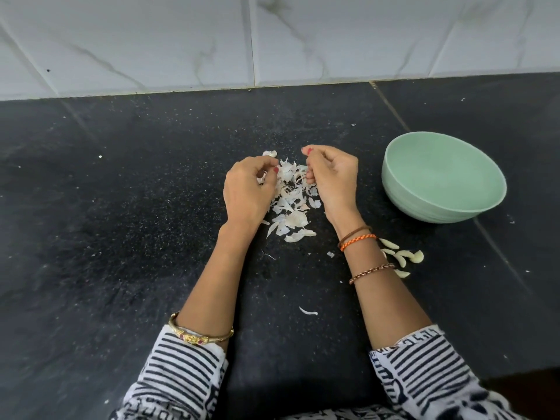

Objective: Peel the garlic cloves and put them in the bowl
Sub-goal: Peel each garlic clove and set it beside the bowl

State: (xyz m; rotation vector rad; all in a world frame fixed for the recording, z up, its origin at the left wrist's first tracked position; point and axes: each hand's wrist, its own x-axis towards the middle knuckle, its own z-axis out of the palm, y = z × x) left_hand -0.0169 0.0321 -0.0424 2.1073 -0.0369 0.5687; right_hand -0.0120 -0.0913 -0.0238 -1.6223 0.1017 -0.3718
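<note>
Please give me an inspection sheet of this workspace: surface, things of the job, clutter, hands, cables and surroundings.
Surface: black speckled counter, dusted with tiny white flecks.
Job's things: green bowl at right, looks empty; peeled cloves lie on the counter beside the right forearm, not in the bowl.
Clutter: skins piled between the hands; stray scraps nearer the person.
Hands: left hand and right hand hover over the skins with fingers curled; what they pinch cannot be told.
Cables: nothing seen.
Surroundings: white marbled wall tiles behind the counter.
</note>
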